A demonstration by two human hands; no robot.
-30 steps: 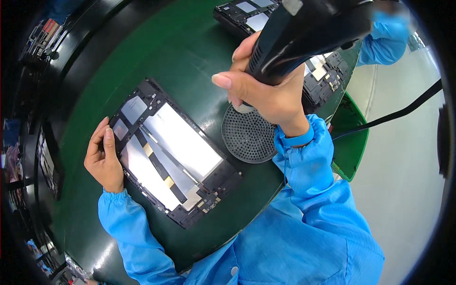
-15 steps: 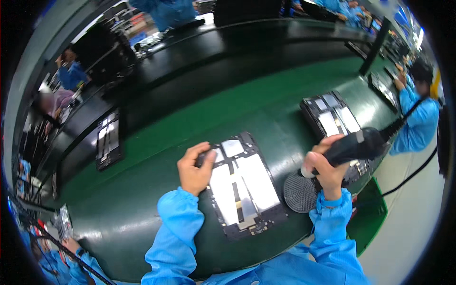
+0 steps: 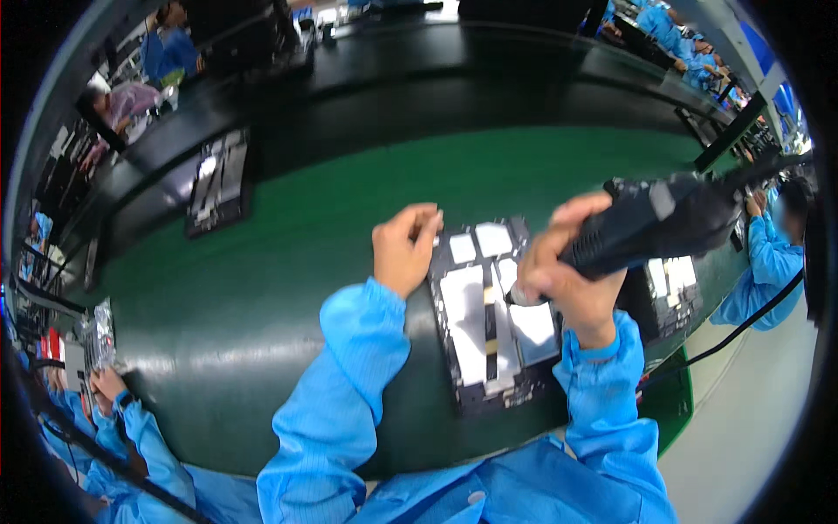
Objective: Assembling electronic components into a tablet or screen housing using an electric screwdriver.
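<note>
Rectangular black device with silvery panels (image 3: 491, 323) lies beside the curled left hand (image 3: 404, 251), whether pinched unclear; the right hand (image 3: 580, 293) clasps a corded black tool (image 3: 650, 227).

Looks like an electronics factory workshop. Shown by a long green surface (image 3: 218, 323) across the view, with a dark strip (image 3: 410, 96) along its far side. Shown too by an opened flat device (image 3: 463, 314) with bare inner parts, a similar unit (image 3: 218, 182) farther left, and a corded black tool (image 3: 650, 231). Fits shared line work, given a co-worker (image 3: 770, 297) in blue at right, a second worker (image 3: 161, 454) at lower left, and more people (image 3: 661, 24) at upper right.
</note>
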